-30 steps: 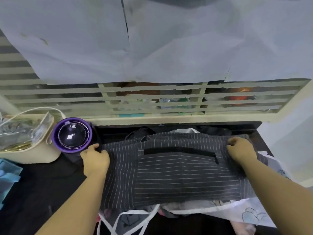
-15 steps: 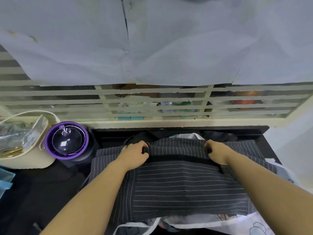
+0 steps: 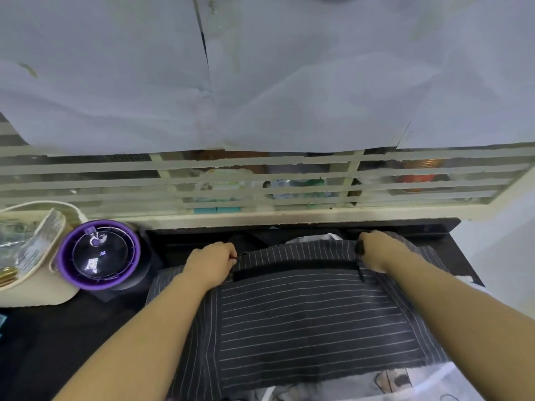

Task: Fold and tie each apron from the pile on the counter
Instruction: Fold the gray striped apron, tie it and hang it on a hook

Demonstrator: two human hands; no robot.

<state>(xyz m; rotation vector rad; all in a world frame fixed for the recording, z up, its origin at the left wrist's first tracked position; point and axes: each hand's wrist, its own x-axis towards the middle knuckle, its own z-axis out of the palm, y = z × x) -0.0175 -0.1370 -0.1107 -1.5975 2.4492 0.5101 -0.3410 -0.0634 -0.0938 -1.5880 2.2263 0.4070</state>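
Apron status, head view, the only camera: one dark striped apron (image 3: 304,319) lies spread flat across the dark desk (image 3: 58,342), pocket side up, resting on top of the pile (image 3: 405,380), whose light printed cloth pokes out at the near edge. Left hand (image 3: 212,263) sits at the apron's far edge on the left, fingers (image 3: 228,251) clenched around the cloth there. Right hand (image 3: 376,250) sits at the far edge on the right, fingers curled over the hem and a short black strap end. Judgement: early in this apron's fold; both hands grasp the far edge as if to bring it toward the body. No tie is made on it, and no finished bundle shows anywhere in frame. The rest of the pile looks untouched, so most of the task remains. Count: hands, two; striped aprons, one; other cloths under it, at least one, exact number hidden; a white cloth (image 3: 327,238) peeks out beyond the far edge, one. Off to the left: purple-rimmed bowl (image 3: 100,254), one; cream bag (image 3: 34,287), one, just beside the bowl.
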